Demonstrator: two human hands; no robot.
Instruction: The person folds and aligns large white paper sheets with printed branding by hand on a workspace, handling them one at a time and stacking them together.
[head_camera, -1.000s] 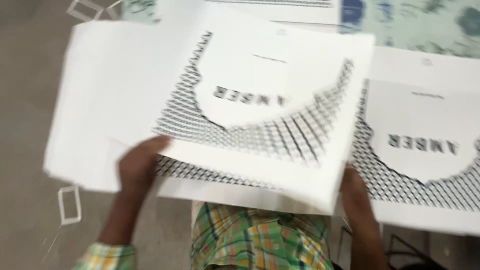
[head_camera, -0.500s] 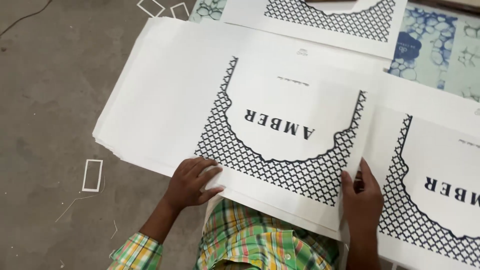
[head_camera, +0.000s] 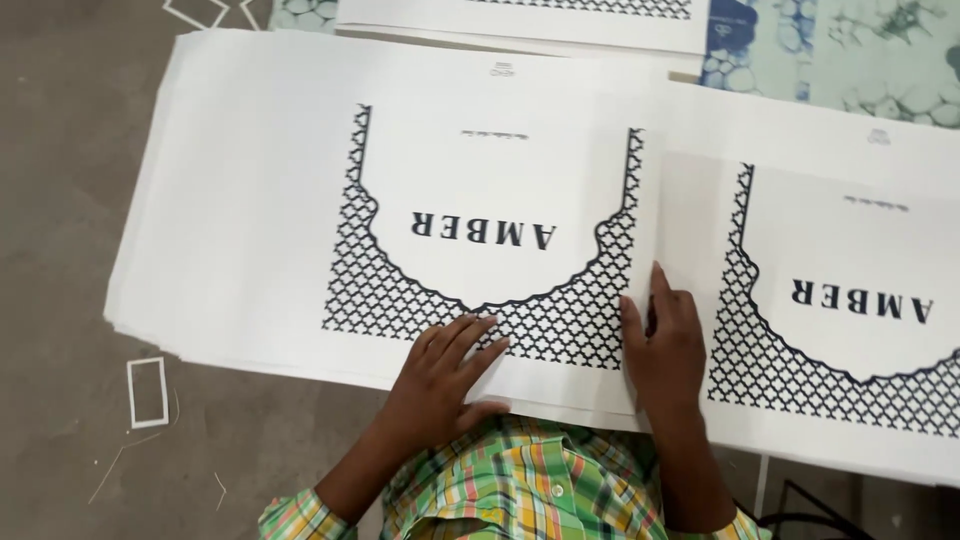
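Note:
A stack of large white printed sheets (head_camera: 260, 220) lies on the floor in front of me, each with a black lattice pattern and a curved white panel. My left hand (head_camera: 445, 375) rests flat on the near edge of the top sheet, fingers spread. My right hand (head_camera: 665, 345) lies flat at the sheet's right edge, where it overlaps a second stack of the same sheets (head_camera: 850, 250) to the right. Neither hand grips anything.
A third stack of printed sheets (head_camera: 530, 20) lies at the top. A blue-green patterned cloth (head_camera: 850, 50) covers the floor at the upper right. Small white paper offcuts (head_camera: 148, 392) lie on the grey floor at the left. My checked shirt (head_camera: 520, 480) fills the bottom centre.
The top sheet was lifted and tilted a second ago; it now lies flat on the stack. Both hands have slid onto its near edge and press it down.

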